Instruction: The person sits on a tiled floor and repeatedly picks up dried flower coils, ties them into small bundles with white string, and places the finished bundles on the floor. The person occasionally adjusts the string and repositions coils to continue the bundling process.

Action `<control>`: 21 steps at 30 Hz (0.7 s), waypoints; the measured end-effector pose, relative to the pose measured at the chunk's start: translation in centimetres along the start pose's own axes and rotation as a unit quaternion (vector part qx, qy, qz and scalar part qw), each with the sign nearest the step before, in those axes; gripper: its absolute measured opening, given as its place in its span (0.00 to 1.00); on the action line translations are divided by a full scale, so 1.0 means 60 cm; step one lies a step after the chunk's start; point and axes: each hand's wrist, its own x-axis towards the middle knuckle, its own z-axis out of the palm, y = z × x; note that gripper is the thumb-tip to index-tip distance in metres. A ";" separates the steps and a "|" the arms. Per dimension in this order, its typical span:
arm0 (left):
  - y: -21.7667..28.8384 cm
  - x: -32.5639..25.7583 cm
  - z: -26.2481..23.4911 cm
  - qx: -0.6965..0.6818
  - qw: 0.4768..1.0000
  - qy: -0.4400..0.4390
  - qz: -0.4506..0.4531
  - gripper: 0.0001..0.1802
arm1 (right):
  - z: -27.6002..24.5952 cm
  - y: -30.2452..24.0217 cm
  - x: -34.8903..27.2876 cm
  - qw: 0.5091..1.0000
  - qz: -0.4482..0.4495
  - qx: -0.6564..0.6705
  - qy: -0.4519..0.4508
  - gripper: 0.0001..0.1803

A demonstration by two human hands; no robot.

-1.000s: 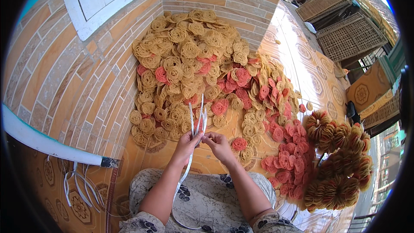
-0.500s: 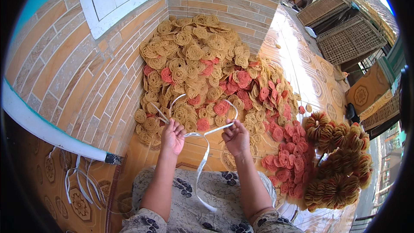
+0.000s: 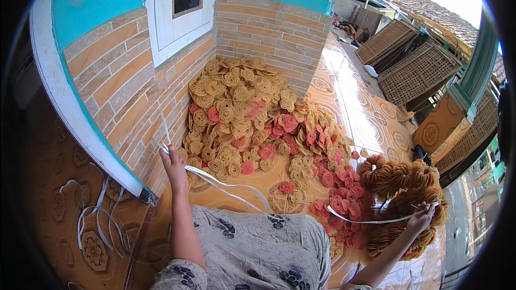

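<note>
My left hand [image 3: 174, 169] is out by the brick-patterned wall, its fingers closed on white plastic ribbon [image 3: 231, 187]. Short ends stick up past those fingers, while a long loop runs down to my lap. Over on the right, my right hand [image 3: 422, 219] is pinched on a separate-looking white strip [image 3: 371, 222], which curves leftward over the salmon-pink discs [image 3: 349, 201]. Behind and beneath that hand stand tied bundles of tan, lacy-looking discs [image 3: 395, 174] set on edge. A thin stick-like bit shows at the right fingertips, too small to make out.
A large heap of tan and pink rosette-shaped discs [image 3: 236, 113] fills the wall corner. More white ribbons [image 3: 99, 209] lie on the tiled floor at left, beyond the low wall's white edge [image 3: 97, 145]. Woven bamboo panels [image 3: 419, 72] lean at the far right.
My hands have moved apart from in front of me: the left toward the wall, the right over to the disc bundles with a strip. The view has tilted up.
</note>
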 end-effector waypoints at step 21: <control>0.051 -0.372 0.161 0.201 0.881 -0.425 0.055 0.14 | 0.285 0.097 -0.555 0.755 0.337 -0.163 -0.539 0.11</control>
